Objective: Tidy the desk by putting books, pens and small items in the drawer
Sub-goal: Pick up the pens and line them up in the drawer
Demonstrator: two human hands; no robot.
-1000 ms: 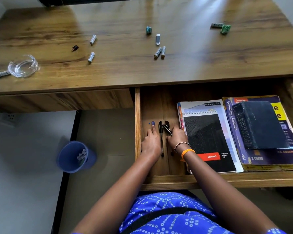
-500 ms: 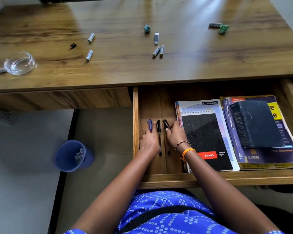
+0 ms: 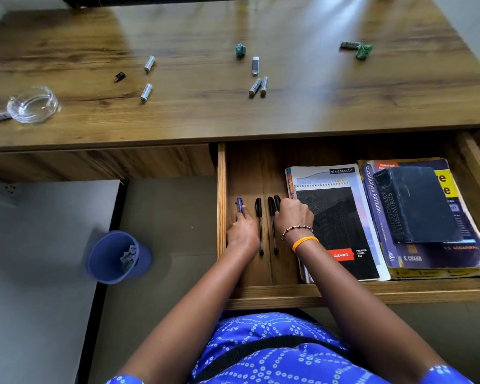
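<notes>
The open drawer holds pens on its left side and books on its right. My left hand rests on a blue pen by the drawer's left wall. Beside it lies a black pen, then a second black pen. My right hand lies over a third black pen next to a black spiral pad. A dark dictionary lies on a purple book. Several batteries and small items are scattered on the desk.
A glass ashtray sits at the desk's left edge with keys beside it. A small black cap, a USB stick and green clips lie on top. A blue bin stands on the floor at left.
Both hands have spread the pens apart in the drawer. The blue pen went left toward the drawer wall, and the black pens now lie side by side.
</notes>
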